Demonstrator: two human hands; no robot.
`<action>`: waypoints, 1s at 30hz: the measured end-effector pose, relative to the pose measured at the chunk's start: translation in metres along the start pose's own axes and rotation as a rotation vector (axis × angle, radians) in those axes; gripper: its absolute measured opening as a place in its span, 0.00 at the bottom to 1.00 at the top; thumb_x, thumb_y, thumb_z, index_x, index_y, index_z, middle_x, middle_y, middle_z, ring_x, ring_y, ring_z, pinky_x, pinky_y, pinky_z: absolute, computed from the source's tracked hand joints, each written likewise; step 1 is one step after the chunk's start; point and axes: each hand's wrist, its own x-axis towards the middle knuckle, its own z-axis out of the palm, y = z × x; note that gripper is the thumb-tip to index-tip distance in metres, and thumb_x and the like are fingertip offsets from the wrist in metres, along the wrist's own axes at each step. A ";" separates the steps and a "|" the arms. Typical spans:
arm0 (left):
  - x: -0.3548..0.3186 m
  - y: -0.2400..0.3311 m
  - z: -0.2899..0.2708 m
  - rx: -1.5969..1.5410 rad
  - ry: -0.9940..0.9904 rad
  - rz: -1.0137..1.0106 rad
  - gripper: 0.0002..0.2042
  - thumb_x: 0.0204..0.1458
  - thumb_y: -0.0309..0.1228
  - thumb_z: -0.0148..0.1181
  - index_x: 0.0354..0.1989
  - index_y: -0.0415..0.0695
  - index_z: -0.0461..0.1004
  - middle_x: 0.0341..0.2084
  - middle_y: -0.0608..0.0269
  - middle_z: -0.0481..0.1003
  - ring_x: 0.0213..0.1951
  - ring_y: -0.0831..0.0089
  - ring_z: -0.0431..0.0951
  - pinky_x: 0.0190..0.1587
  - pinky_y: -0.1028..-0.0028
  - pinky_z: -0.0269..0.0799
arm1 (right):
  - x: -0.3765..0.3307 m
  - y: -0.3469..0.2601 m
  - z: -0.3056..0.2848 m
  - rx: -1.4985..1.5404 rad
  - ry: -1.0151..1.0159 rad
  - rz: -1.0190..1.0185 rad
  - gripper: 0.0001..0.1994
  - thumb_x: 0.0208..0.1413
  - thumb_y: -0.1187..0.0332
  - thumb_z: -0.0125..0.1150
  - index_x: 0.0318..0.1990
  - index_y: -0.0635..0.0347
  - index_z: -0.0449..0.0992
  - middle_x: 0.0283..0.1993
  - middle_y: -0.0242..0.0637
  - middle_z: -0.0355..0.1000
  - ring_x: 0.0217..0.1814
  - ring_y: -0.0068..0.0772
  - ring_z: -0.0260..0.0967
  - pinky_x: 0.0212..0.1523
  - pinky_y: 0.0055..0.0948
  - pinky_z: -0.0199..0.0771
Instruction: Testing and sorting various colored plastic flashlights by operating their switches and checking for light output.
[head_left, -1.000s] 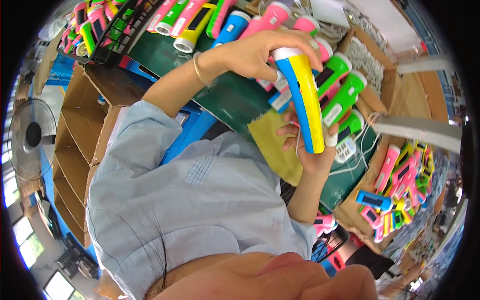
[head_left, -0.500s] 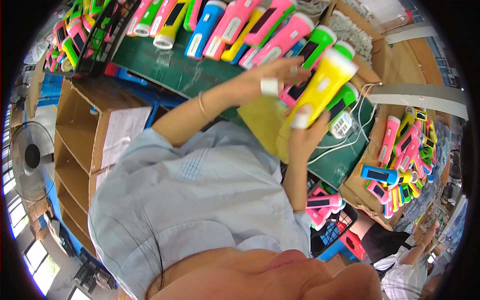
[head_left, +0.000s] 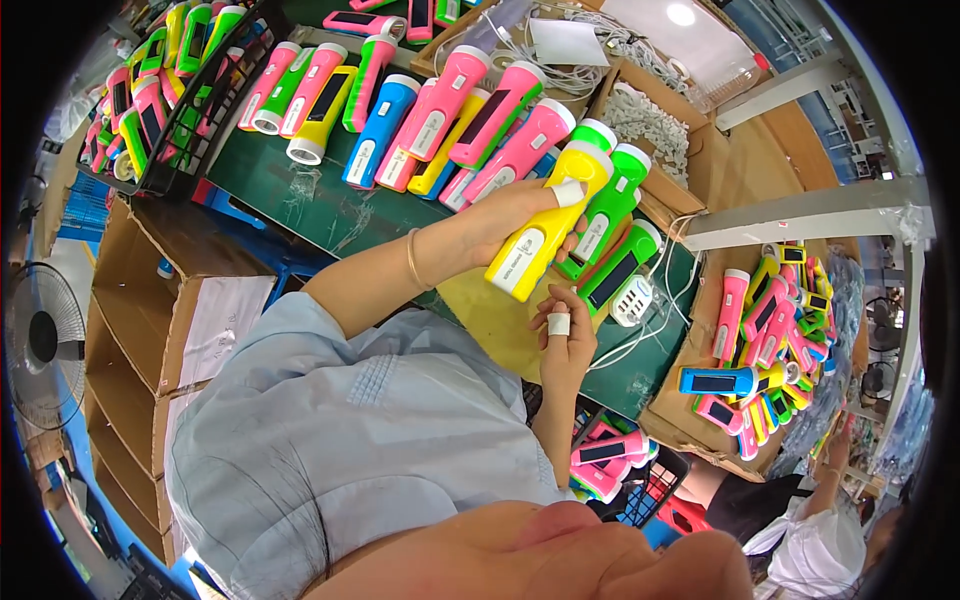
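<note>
My left hand is wrapped round a yellow flashlight, its thumb lying along the barrel near the head. The flashlight tilts over the yellow mat, wide head up and to the right, with a pale oval panel facing me. Just below its tail end, apart from it, my right hand has loosely bent fingers and holds nothing. White tape wraps a digit on each hand. Beside the yellow flashlight lie green flashlights, one with a dark panel showing. A row of pink, blue and yellow flashlights stretches leftward.
A white multi-port charger with cables sits on the green table. Right of it, a cardboard box is full of flashlights. A black crate of flashlights stands far left, above cardboard shelving. A grey post crosses at right.
The yellow flashlight has passed from my right hand to my left, and its oval panel now faces me. My right hand has let go and drawn down. The view has shifted.
</note>
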 end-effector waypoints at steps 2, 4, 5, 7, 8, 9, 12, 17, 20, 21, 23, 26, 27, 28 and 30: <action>0.000 0.003 0.005 -0.030 0.022 -0.042 0.18 0.53 0.46 0.49 0.40 0.42 0.64 0.24 0.59 0.69 0.23 0.71 0.72 0.24 0.71 0.71 | -0.002 0.002 0.001 0.017 0.004 0.007 0.10 0.59 0.71 0.43 0.43 0.64 0.69 0.30 0.33 0.67 0.25 0.16 0.64 0.17 0.12 0.55; 0.003 0.003 0.005 -0.021 0.078 -0.033 0.21 0.53 0.49 0.45 0.37 0.40 0.66 0.20 0.58 0.69 0.20 0.70 0.71 0.22 0.68 0.71 | -0.004 0.005 0.001 0.001 -0.032 0.038 0.10 0.59 0.72 0.43 0.44 0.64 0.69 0.30 0.32 0.66 0.24 0.16 0.63 0.19 0.13 0.55; 0.006 0.004 0.004 -0.025 0.083 -0.038 0.21 0.53 0.49 0.45 0.37 0.40 0.66 0.20 0.58 0.69 0.20 0.70 0.71 0.22 0.68 0.71 | -0.003 0.005 0.000 0.002 -0.033 0.047 0.10 0.59 0.72 0.43 0.44 0.64 0.69 0.30 0.32 0.66 0.24 0.16 0.63 0.19 0.13 0.55; 0.009 0.000 -0.001 0.009 0.114 -0.029 0.18 0.51 0.43 0.47 0.38 0.39 0.66 0.23 0.58 0.70 0.20 0.70 0.71 0.22 0.69 0.71 | -0.003 0.000 -0.001 0.060 -0.058 0.087 0.10 0.60 0.71 0.42 0.44 0.63 0.69 0.29 0.30 0.66 0.22 0.15 0.61 0.19 0.13 0.54; 0.010 -0.001 0.002 0.036 0.220 0.036 0.15 0.49 0.39 0.49 0.38 0.39 0.66 0.24 0.57 0.70 0.20 0.69 0.71 0.22 0.69 0.71 | -0.001 -0.006 -0.001 0.047 -0.040 0.115 0.11 0.60 0.69 0.42 0.44 0.62 0.69 0.26 0.29 0.64 0.20 0.14 0.58 0.18 0.13 0.53; 0.014 0.001 -0.001 0.116 0.247 0.108 0.14 0.49 0.37 0.50 0.38 0.39 0.66 0.25 0.58 0.70 0.22 0.69 0.72 0.24 0.69 0.71 | 0.001 -0.006 -0.003 0.059 -0.040 0.076 0.11 0.60 0.70 0.41 0.45 0.61 0.69 0.23 0.27 0.62 0.19 0.13 0.56 0.18 0.13 0.52; 0.015 0.018 -0.006 0.484 0.147 0.355 0.15 0.48 0.31 0.52 0.43 0.37 0.63 0.32 0.61 0.68 0.33 0.74 0.70 0.33 0.73 0.68 | 0.009 -0.016 -0.008 0.125 0.053 0.102 0.15 0.59 0.71 0.40 0.53 0.59 0.60 0.21 0.26 0.59 0.18 0.11 0.49 0.16 0.11 0.45; 0.005 0.047 0.019 1.472 0.640 0.894 0.38 0.36 0.30 0.66 0.54 0.30 0.49 0.44 0.39 0.61 0.45 0.52 0.68 0.48 0.68 0.64 | 0.029 -0.016 -0.022 0.295 0.021 0.097 0.09 0.57 0.69 0.49 0.43 0.63 0.67 0.25 0.32 0.67 0.17 0.15 0.56 0.16 0.12 0.51; -0.006 0.055 0.024 1.516 0.587 0.759 0.36 0.39 0.29 0.62 0.53 0.28 0.47 0.42 0.32 0.60 0.43 0.45 0.67 0.46 0.64 0.65 | 0.037 -0.011 -0.017 0.186 0.106 -0.015 0.06 0.50 0.74 0.57 0.36 0.65 0.73 0.26 0.33 0.70 0.20 0.17 0.62 0.20 0.13 0.58; -0.001 0.052 0.014 1.474 0.597 0.859 0.31 0.41 0.29 0.61 0.51 0.28 0.52 0.41 0.34 0.63 0.41 0.46 0.69 0.44 0.63 0.66 | 0.040 -0.011 -0.013 -0.007 0.152 -0.136 0.06 0.48 0.75 0.59 0.34 0.66 0.74 0.26 0.33 0.71 0.21 0.17 0.63 0.21 0.12 0.60; 0.024 0.043 -0.019 0.877 0.342 0.600 0.29 0.46 0.39 0.61 0.52 0.35 0.58 0.41 0.54 0.70 0.43 0.63 0.71 0.45 0.71 0.68 | 0.045 -0.022 -0.007 -0.042 0.161 -0.189 0.05 0.46 0.77 0.61 0.32 0.66 0.76 0.26 0.31 0.71 0.23 0.15 0.64 0.23 0.12 0.62; 0.001 0.035 -0.018 0.235 -0.056 0.183 0.22 0.51 0.38 0.55 0.51 0.37 0.61 0.40 0.55 0.70 0.41 0.69 0.72 0.43 0.70 0.69 | 0.047 -0.043 0.001 -0.131 0.110 -0.311 0.06 0.45 0.77 0.61 0.33 0.64 0.76 0.29 0.29 0.71 0.29 0.16 0.65 0.26 0.16 0.64; -0.008 0.028 -0.011 0.176 -0.096 0.191 0.20 0.54 0.37 0.50 0.51 0.37 0.61 0.38 0.55 0.69 0.37 0.71 0.72 0.39 0.73 0.69 | 0.050 -0.048 0.008 -0.137 0.060 -0.396 0.06 0.46 0.77 0.61 0.33 0.64 0.76 0.30 0.29 0.70 0.31 0.17 0.65 0.28 0.17 0.65; -0.009 0.024 -0.016 0.122 -0.151 0.148 0.22 0.55 0.39 0.49 0.53 0.38 0.60 0.40 0.55 0.70 0.41 0.70 0.72 0.42 0.71 0.70 | 0.052 -0.052 0.011 -0.209 -0.003 -0.442 0.06 0.44 0.78 0.62 0.33 0.64 0.76 0.31 0.34 0.70 0.32 0.22 0.67 0.31 0.19 0.67; -0.009 0.014 -0.016 0.190 -0.056 0.196 0.22 0.55 0.39 0.49 0.53 0.38 0.60 0.39 0.56 0.70 0.41 0.69 0.72 0.42 0.70 0.69 | 0.050 -0.064 0.018 -0.669 0.020 -0.624 0.08 0.41 0.79 0.62 0.32 0.63 0.75 0.29 0.38 0.69 0.30 0.32 0.68 0.32 0.24 0.68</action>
